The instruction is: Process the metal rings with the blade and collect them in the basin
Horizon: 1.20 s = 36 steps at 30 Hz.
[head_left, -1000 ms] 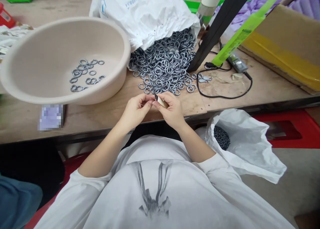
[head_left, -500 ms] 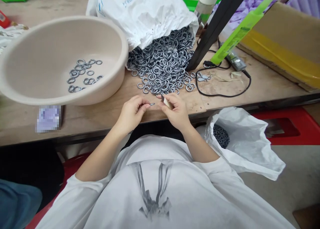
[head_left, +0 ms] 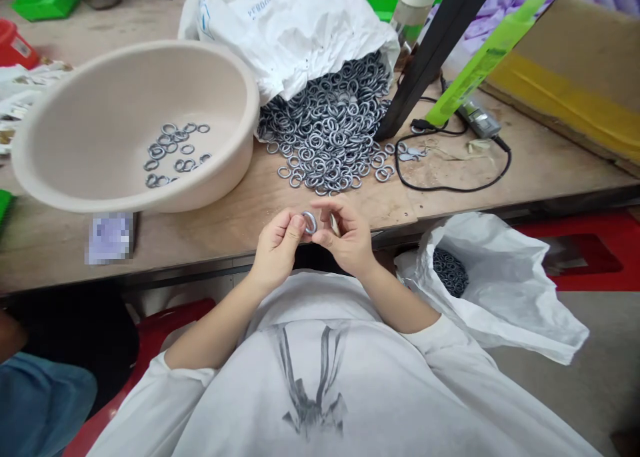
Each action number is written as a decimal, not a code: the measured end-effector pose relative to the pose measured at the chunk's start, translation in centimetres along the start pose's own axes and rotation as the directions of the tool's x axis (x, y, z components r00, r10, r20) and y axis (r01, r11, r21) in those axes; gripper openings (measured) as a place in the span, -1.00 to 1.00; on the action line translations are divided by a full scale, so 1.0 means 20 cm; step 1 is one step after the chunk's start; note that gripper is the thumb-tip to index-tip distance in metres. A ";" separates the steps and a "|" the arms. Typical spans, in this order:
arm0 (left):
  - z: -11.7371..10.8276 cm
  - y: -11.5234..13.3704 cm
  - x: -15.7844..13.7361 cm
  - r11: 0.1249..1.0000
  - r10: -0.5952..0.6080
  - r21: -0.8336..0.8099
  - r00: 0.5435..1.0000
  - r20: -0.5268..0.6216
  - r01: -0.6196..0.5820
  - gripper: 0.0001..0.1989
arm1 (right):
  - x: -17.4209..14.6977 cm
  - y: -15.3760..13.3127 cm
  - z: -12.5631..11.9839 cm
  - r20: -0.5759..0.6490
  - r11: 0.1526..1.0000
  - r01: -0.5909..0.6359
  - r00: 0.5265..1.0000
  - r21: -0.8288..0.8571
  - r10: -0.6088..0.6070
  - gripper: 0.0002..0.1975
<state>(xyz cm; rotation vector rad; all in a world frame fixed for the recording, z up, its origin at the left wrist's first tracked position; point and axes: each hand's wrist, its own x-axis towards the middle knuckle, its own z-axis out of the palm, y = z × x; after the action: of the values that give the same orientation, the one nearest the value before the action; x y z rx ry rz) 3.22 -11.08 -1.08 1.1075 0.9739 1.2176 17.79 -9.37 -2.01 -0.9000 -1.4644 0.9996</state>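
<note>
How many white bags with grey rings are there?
2. One white bag lies on the table, grey rings spilled out; the other bag gapes open past the table's edge, on the right, more rings inside. Others may be hidden.

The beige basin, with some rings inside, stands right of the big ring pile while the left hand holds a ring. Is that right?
Not quite: the head view shows the beige basin standing left of the big ring pile. It does have some rings inside, and the left hand holds a ring.
</note>
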 end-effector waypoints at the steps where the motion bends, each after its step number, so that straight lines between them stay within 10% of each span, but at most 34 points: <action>1: 0.00 0.01 0.00 1.000 -0.017 0.012 1.000 0.022 0.017 -0.65 | 0.00 0.00 -0.01 0.045 0.999 -0.026 0.999 0.038 0.024 -0.48; 9: 0.03 0.04 -0.02 0.987 -0.109 -0.111 0.993 0.038 0.112 -0.55 | 0.01 -0.03 -0.01 0.084 0.988 -0.123 0.990 0.093 0.115 -0.55; 19: 0.08 0.08 -0.02 0.955 -0.230 -0.203 0.972 -0.053 0.215 -0.49 | -0.02 -0.11 -0.04 0.265 0.918 0.200 0.958 -0.342 -0.110 -0.48; 25: 0.05 0.06 -0.06 0.978 -0.152 -0.120 0.979 0.137 0.169 -0.52 | 0.03 -0.04 -0.10 0.051 0.939 -0.026 0.998 -0.342 0.046 -0.50; 31: 0.03 0.00 -0.06 0.984 -0.149 -0.087 0.985 0.089 0.156 -0.53 | -0.01 -0.05 -0.05 0.172 0.991 -0.136 0.976 0.002 0.133 -0.56; 36: -0.02 -0.01 -0.05 0.981 -0.191 -0.021 0.973 0.131 0.195 -0.57 | 0.04 0.02 -0.18 -0.070 0.841 -0.157 0.987 -0.518 0.142 -0.64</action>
<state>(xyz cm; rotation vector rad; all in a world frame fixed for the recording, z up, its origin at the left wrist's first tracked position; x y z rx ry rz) 2.85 -12.09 -1.43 1.0261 0.9362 0.9903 21.35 -8.17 -1.84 -1.4343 -1.6955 0.6941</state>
